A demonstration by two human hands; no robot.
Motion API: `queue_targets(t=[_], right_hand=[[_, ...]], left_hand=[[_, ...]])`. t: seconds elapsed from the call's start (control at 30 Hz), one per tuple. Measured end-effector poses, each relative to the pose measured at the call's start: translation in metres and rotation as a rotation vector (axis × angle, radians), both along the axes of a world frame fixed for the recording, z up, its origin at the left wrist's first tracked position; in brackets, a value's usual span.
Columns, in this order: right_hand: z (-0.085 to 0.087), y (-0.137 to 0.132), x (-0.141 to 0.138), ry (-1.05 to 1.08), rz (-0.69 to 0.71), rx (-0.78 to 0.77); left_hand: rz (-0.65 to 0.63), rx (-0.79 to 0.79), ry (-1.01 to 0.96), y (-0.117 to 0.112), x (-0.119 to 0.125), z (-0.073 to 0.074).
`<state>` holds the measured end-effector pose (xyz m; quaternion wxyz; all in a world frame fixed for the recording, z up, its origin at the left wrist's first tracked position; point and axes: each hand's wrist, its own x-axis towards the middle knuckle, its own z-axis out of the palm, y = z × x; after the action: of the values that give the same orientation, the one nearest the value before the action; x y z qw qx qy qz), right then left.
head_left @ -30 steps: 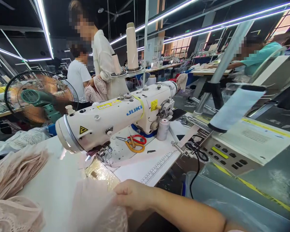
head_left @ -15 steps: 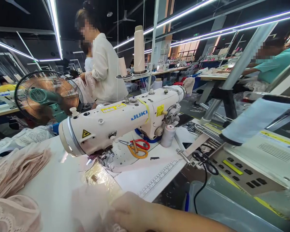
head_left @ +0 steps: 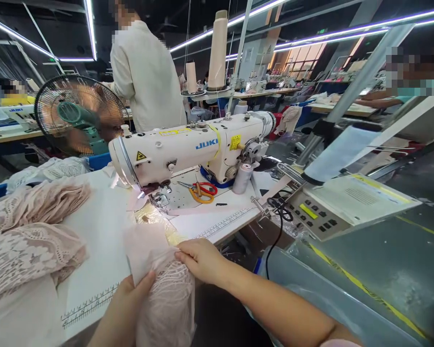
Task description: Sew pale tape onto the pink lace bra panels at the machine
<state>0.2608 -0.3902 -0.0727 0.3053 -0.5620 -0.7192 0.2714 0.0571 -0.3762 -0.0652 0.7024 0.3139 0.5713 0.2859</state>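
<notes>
A pale pink lace fabric piece [head_left: 168, 294] hangs over the table's front edge, held between both hands. My left hand [head_left: 130, 294] is closed on its left side, thumb on top. Pinching its upper right edge is my right hand [head_left: 198, 258], the fingers closed. The upper part of the fabric lies flat on the table, close to the shiny yellowish taped patch [head_left: 148, 212] below the needle area. Beyond it stands a white JUKI sewing machine [head_left: 181, 152].
Piles of pink lace fabric [head_left: 32, 246] cover the table's left side. Scissors with red and orange handles [head_left: 200, 190] and a thread spool [head_left: 243, 178] lie by the machine. A control box [head_left: 318, 207], a plastic bin [head_left: 296, 284] and a fan [head_left: 79, 115] stand around. A person [head_left: 144, 72] stands behind.
My left hand has come into view, holding the fabric. The blurred fabric is now steady and spread between both hands. The view has shifted, and the standing person has turned away.
</notes>
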Motion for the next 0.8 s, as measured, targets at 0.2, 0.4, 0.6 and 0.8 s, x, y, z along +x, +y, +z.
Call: queue_targets(t=[0.2,0.4,0.6,0.8], right_hand=[[-0.025,-0.049,0.027,0.365,-0.061,-0.157],[-0.07,-0.06,-0.025,0.996,0.379,-0.566],[-0.064,-0.043,-0.061,1.34,0.344,-0.549],[-0.046,-0.046,-0.036,1.031,0.264,-0.503]], left_hand=[[0.07,-0.159,-0.249,0.0,0.001,-0.001],[0.063,-0.089,-0.265,0.027,0.004,0.003],[-0.183,-0.029,-0.108,0.043,-0.014,0.012],[-0.664,0.854,1.189,0.088,-0.033,0.036]])
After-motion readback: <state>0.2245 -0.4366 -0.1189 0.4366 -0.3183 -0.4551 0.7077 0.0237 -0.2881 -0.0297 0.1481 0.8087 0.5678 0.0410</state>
